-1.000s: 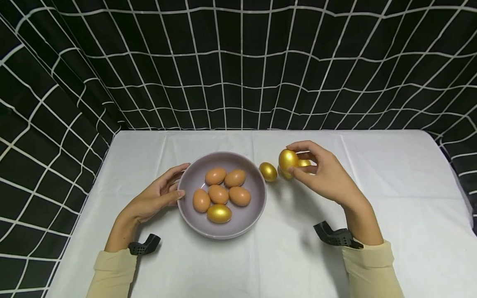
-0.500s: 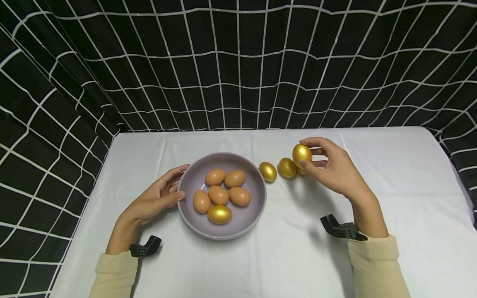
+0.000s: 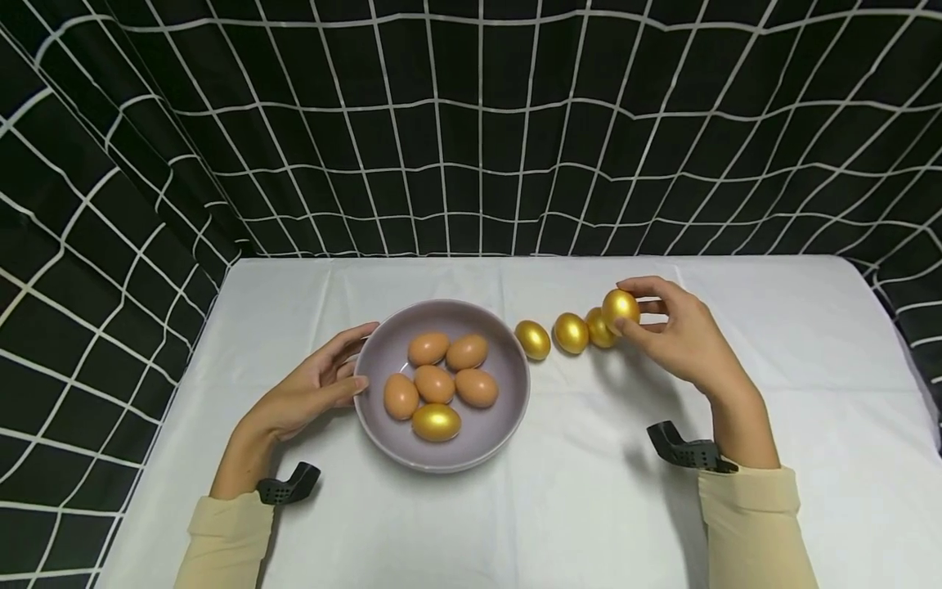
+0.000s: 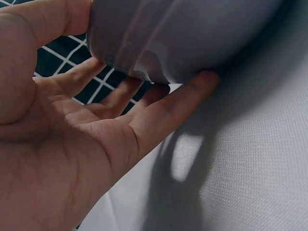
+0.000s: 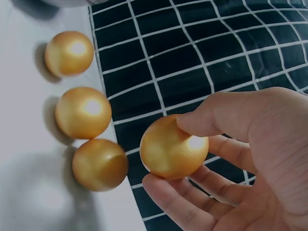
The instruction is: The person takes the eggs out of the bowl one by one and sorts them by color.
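Note:
My left hand [image 3: 307, 393] holds a mauve bowl [image 3: 508, 425] at its left side, the thumb over the rim and the fingers along the outer wall [image 4: 192, 33]. In the bowl lie several brown eggs [image 3: 434, 383] and one golden egg [image 3: 437, 422]. My right hand [image 3: 677, 331] pinches another golden egg [image 3: 621, 308] between thumb and fingertips, raised above the table in the right wrist view. Three golden eggs lie on the cloth between bowl and right hand: one near the bowl's rim [image 3: 533, 339], a middle one [image 3: 571, 333], and one partly hidden behind the held egg [image 3: 599, 327].
A white cloth [image 3: 574, 507] covers the table. Black curtains with a white grid [image 3: 471, 131] hang behind it and at the sides. Each wrist carries a black camera mount [image 3: 692, 451] below a cream sleeve [image 3: 751, 523].
My right hand has moved rightward with its golden egg, past the middle egg, bringing the golden eggs on the cloth into fuller view. My left hand and the bowl have stayed put.

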